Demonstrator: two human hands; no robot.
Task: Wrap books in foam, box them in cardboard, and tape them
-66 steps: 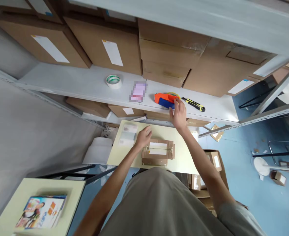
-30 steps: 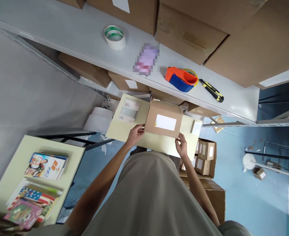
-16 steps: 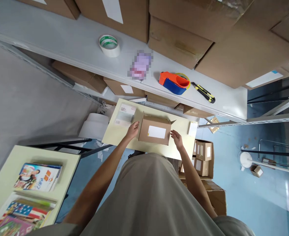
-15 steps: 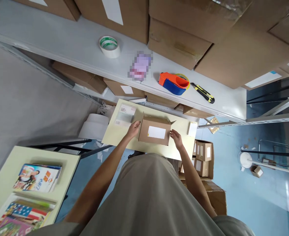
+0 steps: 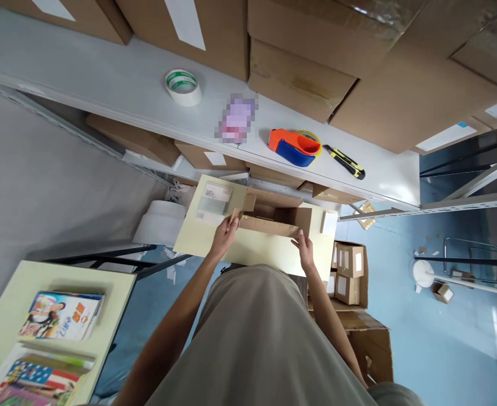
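A small cardboard box (image 5: 269, 226) stands on the pale yellow table with its top flaps apart, so its hollow inside shows. My left hand (image 5: 225, 234) pinches the box at its near left corner, by the flap. At the near right corner, my right hand (image 5: 304, 249) has its thumb and fingers closed on the flap's edge. Left of the box lies a flat, clear plastic packet with printing (image 5: 214, 202). Close to its right side is a small white box (image 5: 328, 223).
Above the table runs a grey shelf (image 5: 121, 84) with a tape roll (image 5: 183, 87), an orange-and-blue tape dispenser (image 5: 294, 148), a utility knife (image 5: 345, 162) and large cartons. Books (image 5: 62, 316) lie on a side table at left. Open cartons (image 5: 364, 276) stand on the floor at right.
The box has tipped from showing its labelled side to showing its open top. Both hands have closed on its near corners, and the label is out of sight.
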